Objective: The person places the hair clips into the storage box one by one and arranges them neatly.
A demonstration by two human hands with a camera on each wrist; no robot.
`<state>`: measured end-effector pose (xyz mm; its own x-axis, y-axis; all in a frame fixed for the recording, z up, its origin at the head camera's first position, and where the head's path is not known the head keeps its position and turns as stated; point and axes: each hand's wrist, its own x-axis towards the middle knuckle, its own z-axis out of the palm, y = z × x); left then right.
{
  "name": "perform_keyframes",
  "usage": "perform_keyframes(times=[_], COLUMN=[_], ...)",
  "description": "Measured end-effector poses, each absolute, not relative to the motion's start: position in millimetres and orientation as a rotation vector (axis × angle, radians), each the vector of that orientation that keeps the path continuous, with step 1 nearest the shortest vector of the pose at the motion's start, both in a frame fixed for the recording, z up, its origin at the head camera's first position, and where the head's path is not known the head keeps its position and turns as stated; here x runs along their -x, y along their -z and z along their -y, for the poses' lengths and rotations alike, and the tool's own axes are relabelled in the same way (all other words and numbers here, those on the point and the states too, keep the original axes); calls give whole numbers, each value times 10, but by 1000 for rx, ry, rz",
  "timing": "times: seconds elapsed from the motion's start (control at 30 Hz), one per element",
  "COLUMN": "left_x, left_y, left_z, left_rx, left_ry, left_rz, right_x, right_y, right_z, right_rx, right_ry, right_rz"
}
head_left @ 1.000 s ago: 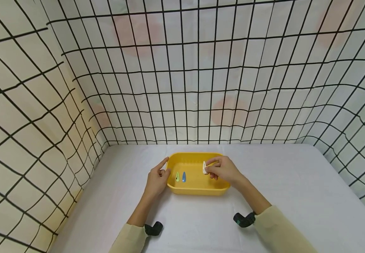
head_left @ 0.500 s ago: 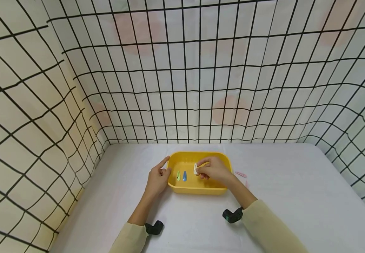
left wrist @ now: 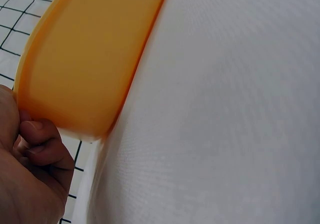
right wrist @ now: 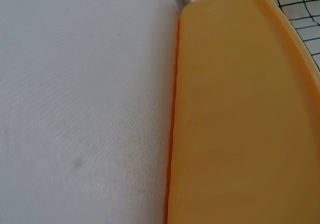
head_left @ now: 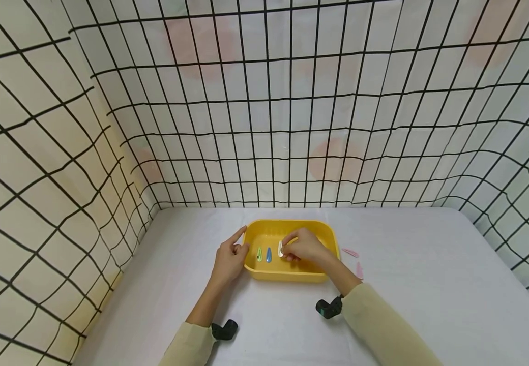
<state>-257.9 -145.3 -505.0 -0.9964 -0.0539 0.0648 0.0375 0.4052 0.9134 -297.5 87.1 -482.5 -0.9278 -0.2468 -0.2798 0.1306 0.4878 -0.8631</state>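
Observation:
A yellow tray [head_left: 287, 276] stands on the white table. My left hand [head_left: 229, 260] grips its left rim, the index finger stretched along the edge; in the left wrist view the other fingers [left wrist: 42, 144] are curled by the tray's corner. Inside the tray, a green snap hair clip [head_left: 259, 254] and a blue hair clip [head_left: 269, 254] lie side by side. Just right of them, my right hand [head_left: 304, 246] pinches a white hair clip [head_left: 280, 248] low over the tray floor; whether the clip touches it I cannot tell. The right wrist view shows only the tray's outer wall [right wrist: 240, 114], hiding my right hand.
Two pink hair clips, one farther back [head_left: 350, 252] and one nearer [head_left: 359, 270], lie on the table right of the tray by my right forearm. White cloth walls with a black grid [head_left: 287, 117] enclose the table at the back and sides.
My right hand has carried the white hair clip left and down, toward the blue one. The pink clips have come out from behind the right arm. My left hand stays on the rim.

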Motion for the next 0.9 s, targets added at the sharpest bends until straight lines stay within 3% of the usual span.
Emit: perform_keyframes(times=[0.9], left_x=[2582], left_y=[5070], left_z=[1444], left_rx=[-10], left_ry=[1658], left_rz=[2545], right_x=[2944], right_y=[4873], right_z=[-755], right_rx=[85], right_ry=[1364], right_rz=[-2382])
